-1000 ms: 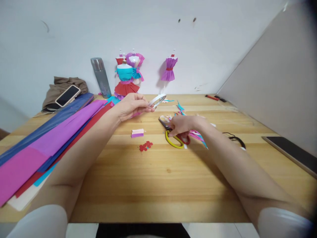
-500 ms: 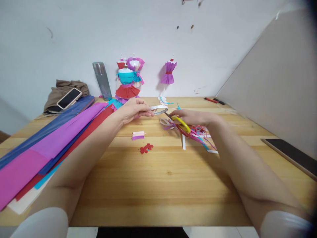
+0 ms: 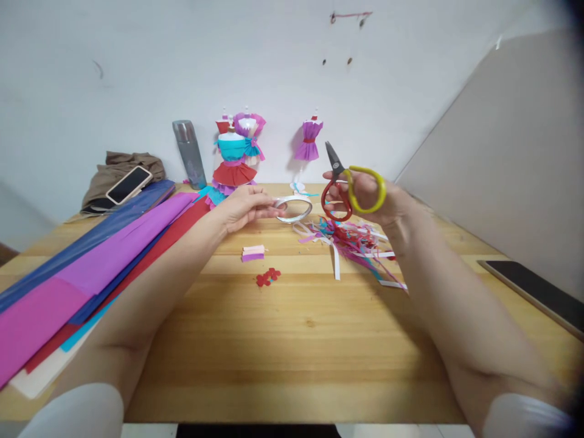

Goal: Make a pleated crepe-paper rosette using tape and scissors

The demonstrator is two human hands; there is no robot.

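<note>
Two things are held: the left fingers (image 3: 271,213) pinch a white ring (image 3: 294,219), seemingly tape, while the right fingers (image 3: 364,185) grip scissors (image 3: 336,166), blades tilted up and apart from it. Below the right fingers, cut strips (image 3: 353,236) lie heaped on the table (image 3: 292,365); below the left, red cut-outs (image 3: 268,277) and a small bundle (image 3: 253,253) lie loose, apparently unused. Beyond both, at least four forms (image 3: 235,174) already wear paper dresses.
</note>
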